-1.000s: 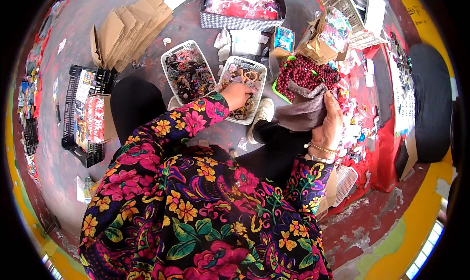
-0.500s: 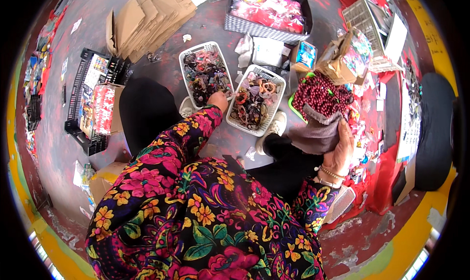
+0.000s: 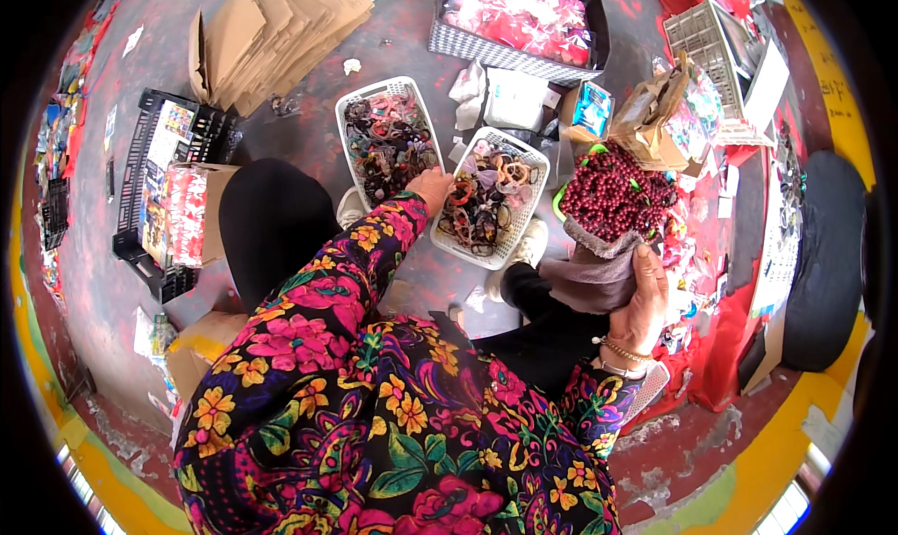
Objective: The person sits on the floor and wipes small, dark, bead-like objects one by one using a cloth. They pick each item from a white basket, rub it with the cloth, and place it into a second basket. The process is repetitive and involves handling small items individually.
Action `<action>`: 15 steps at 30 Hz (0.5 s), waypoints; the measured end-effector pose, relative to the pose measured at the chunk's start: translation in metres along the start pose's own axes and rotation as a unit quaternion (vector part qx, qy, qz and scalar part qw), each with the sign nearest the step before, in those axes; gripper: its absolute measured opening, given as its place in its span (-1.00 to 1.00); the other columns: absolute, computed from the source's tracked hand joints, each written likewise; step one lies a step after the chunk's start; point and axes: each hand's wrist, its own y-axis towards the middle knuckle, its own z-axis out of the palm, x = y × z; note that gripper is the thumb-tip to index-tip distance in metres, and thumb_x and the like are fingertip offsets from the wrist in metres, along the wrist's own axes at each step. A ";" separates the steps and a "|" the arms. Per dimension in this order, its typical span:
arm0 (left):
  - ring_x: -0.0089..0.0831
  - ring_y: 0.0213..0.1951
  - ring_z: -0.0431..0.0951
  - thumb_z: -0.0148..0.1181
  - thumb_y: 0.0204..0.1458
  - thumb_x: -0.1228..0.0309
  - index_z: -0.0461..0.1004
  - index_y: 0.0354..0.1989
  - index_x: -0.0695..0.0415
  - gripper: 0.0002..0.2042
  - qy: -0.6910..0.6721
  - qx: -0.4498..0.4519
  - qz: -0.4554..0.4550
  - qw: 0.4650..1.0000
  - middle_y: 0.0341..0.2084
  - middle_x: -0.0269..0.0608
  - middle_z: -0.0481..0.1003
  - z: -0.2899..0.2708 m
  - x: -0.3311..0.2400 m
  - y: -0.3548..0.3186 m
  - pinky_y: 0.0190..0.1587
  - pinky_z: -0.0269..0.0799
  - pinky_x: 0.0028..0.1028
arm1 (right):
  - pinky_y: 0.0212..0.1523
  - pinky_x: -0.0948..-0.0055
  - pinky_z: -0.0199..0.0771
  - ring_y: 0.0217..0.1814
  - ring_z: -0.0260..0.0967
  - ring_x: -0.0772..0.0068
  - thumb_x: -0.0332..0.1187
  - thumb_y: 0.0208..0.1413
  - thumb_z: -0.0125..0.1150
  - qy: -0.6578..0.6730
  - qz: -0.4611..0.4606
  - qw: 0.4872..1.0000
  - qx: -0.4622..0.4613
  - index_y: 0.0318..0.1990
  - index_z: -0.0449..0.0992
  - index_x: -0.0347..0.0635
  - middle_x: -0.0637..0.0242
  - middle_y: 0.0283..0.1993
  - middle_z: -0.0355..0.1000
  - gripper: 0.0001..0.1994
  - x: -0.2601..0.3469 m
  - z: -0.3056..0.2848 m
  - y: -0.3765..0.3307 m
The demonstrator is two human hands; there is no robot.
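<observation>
My left hand (image 3: pixel 432 189) is closed between two white plastic baskets. Its fingertips are by the near rims, and whatever they hold is too small to make out. The left basket (image 3: pixel 342 125) carries a tangle of dark and pink hair ties; the right basket (image 3: pixel 537 194) contains black, tan and orange ones. My right hand (image 3: pixel 644 296) grips a greyish-brown piece of soft fabric (image 3: pixel 589 281) with a fuzzy edge, fingers on its right side. Just beyond the fabric sits a heap of dark red beads (image 3: pixel 617 194) in a green-rimmed tray (image 3: pixel 558 203).
Flattened cardboard boxes (image 3: pixel 281 39) lean at far left, above a black crate (image 3: pixel 131 208). A patterned bin (image 3: pixel 510 63) of packaged goods stands at the far side. Toward the right are an opened carton (image 3: pixel 645 123) and a cream crate (image 3: pixel 697 44). My knee (image 3: pixel 276 217) rises beside the left basket.
My left hand has shifted slightly right and up, toward the gap between the baskets. My right hand has come down a little with the fabric, uncovering more of the beads.
</observation>
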 end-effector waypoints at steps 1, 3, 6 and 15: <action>-0.09 -0.15 0.37 0.03 -0.02 0.30 0.38 -0.29 0.12 -0.81 0.001 0.017 -0.002 1.000 -0.25 -0.03 0.36 -0.002 0.002 0.004 -0.10 0.32 -0.26 | -0.19 0.54 0.39 -0.26 0.39 0.49 -0.44 0.09 0.04 -0.002 -0.002 1.000 -0.005 -0.24 0.45 -0.36 0.26 -0.27 0.45 -0.83 -0.001 0.002 0.000; -0.09 -0.24 0.40 0.09 -0.09 0.37 0.43 -0.39 0.14 -0.87 0.018 0.002 0.015 1.000 -0.36 -0.04 0.41 0.000 0.008 0.012 -0.17 0.34 -0.24 | -0.23 0.59 0.39 -0.29 0.38 0.55 -0.42 0.10 0.04 0.000 0.001 1.000 -0.005 -0.25 0.45 -0.36 0.29 -0.30 0.45 -0.83 0.000 0.005 -0.001; -0.08 -0.32 0.42 0.14 -0.18 0.42 0.43 -0.43 0.17 -0.87 -0.081 -0.078 0.019 0.993 -0.50 -0.07 0.43 -0.003 0.018 0.014 -0.25 0.36 -0.27 | -0.22 0.60 0.38 -0.29 0.37 0.56 -0.42 0.10 0.03 0.007 0.007 1.000 0.000 -0.25 0.45 -0.36 0.30 -0.31 0.45 -0.83 0.004 0.007 -0.003; -0.12 -0.21 0.50 0.01 -0.03 0.64 0.36 -0.34 0.25 -0.92 -0.788 0.091 -0.007 0.609 -0.32 0.03 0.46 -0.092 -0.036 0.012 -0.11 0.43 -0.30 | -0.20 0.59 0.39 -0.26 0.38 0.53 -0.45 0.10 0.02 0.034 0.006 0.997 0.070 -0.20 0.43 -0.34 0.28 -0.26 0.44 -0.84 0.000 0.001 0.014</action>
